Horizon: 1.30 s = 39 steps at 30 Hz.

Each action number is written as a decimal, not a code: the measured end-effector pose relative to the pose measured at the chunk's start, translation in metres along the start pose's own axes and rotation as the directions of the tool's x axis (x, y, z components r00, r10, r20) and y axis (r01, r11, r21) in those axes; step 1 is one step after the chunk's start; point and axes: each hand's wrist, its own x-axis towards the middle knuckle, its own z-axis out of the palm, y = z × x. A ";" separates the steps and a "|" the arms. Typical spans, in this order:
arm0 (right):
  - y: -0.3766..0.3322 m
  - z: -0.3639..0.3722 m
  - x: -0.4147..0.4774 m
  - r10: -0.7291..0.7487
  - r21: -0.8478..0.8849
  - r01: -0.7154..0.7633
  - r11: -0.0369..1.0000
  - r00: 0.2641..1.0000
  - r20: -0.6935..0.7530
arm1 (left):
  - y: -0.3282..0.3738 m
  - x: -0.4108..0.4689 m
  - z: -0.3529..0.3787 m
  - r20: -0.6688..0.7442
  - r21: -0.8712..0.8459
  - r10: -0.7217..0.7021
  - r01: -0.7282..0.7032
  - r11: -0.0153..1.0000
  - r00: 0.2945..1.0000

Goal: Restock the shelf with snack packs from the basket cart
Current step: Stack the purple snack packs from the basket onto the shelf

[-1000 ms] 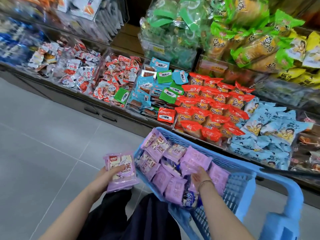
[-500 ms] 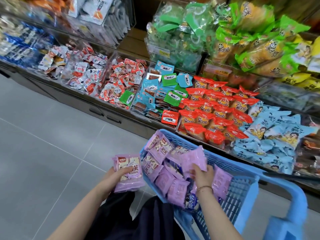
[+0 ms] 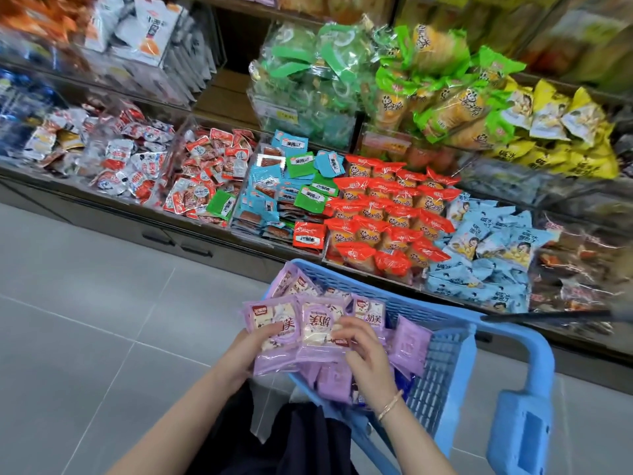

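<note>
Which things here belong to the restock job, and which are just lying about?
Job:
- left hand and right hand, both gripping the held purple packs
- spare purple packs in the blue basket cart
- shelf

Lying about:
- red packs
- light blue packs
- green bags
- yellow bags

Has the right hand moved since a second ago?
Yes: the right hand rose out of the basket, leftward, to the packs in the left hand.
</note>
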 end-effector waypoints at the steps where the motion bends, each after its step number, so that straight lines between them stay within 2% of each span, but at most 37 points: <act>1: -0.004 0.002 0.002 0.004 0.008 -0.003 1.000 1.000 -0.024 | 0.000 -0.001 -0.001 0.012 -0.001 0.013 -0.013 1.000 1.000; 6: -0.025 0.026 0.011 0.036 -0.008 -0.037 0.999 0.991 -0.132 | 0.010 -0.006 -0.018 0.080 -0.005 0.062 -0.062 0.998 0.995; 8: -0.032 0.041 0.016 0.121 0.096 -0.108 0.990 0.982 -0.144 | 0.022 -0.007 -0.029 0.096 0.027 0.089 -0.092 0.995 0.991; 12: -0.053 0.079 0.036 0.287 0.154 -0.278 0.948 0.957 -0.035 | 0.046 -0.009 -0.068 0.111 0.060 0.089 -0.096 0.994 0.990; 14: -0.069 0.108 0.046 0.312 0.175 -0.308 0.935 0.950 0.007 | 0.061 -0.011 -0.096 0.087 0.051 0.086 -0.091 0.995 0.992; 17: -0.091 0.159 0.057 0.335 0.232 -0.322 0.918 0.942 -0.020 | 0.090 -0.018 -0.145 0.056 0.039 0.115 -0.117 0.992 0.992; 20: -0.112 0.212 0.071 0.355 0.410 -0.331 0.850 0.935 0.018 | 0.121 -0.028 -0.200 0.021 0.030 0.152 -0.153 0.988 0.988; 23: -0.127 0.257 0.090 0.381 0.593 -0.324 0.737 0.924 0.032 | 0.145 -0.037 -0.254 -0.042 0.037 0.187 -0.186 0.982 0.981; 27: -0.142 0.298 0.122 0.363 0.694 -0.274 0.666 0.932 0.020 | 0.174 -0.042 -0.311 -0.134 -0.015 0.221 -0.225 0.974 0.966; 29: -0.150 0.310 0.137 0.357 0.645 -0.286 0.709 0.934 0.022 | 0.186 -0.041 -0.332 -0.177 -0.047 0.231 -0.242 0.969 0.957; 30: -0.154 0.314 0.144 0.351 0.570 -0.286 0.771 0.937 -0.005 | 0.191 -0.039 -0.341 -0.194 -0.060 0.238 -0.253 0.966 0.952; 32: -0.164 0.315 0.158 0.277 0.306 -0.237 0.922 0.956 -0.095 | 0.200 -0.033 -0.354 -0.219 -0.093 0.245 -0.270 0.958 0.945; 33: -0.169 0.313 0.166 0.229 0.168 -0.206 0.964 0.965 -0.130 | 0.203 -0.029 -0.359 -0.228 -0.105 0.242 -0.271 0.957 0.943; 35: -0.180 0.306 0.185 0.180 0.064 -0.172 0.983 0.971 -0.159 | 0.213 -0.021 -0.364 -0.234 -0.123 0.233 -0.266 0.956 0.944; 39: -0.196 0.290 0.229 0.132 0.032 -0.128 0.991 0.965 -0.229 | 0.242 -0.001 -0.361 -0.218 -0.128 0.241 -0.272 0.954 0.946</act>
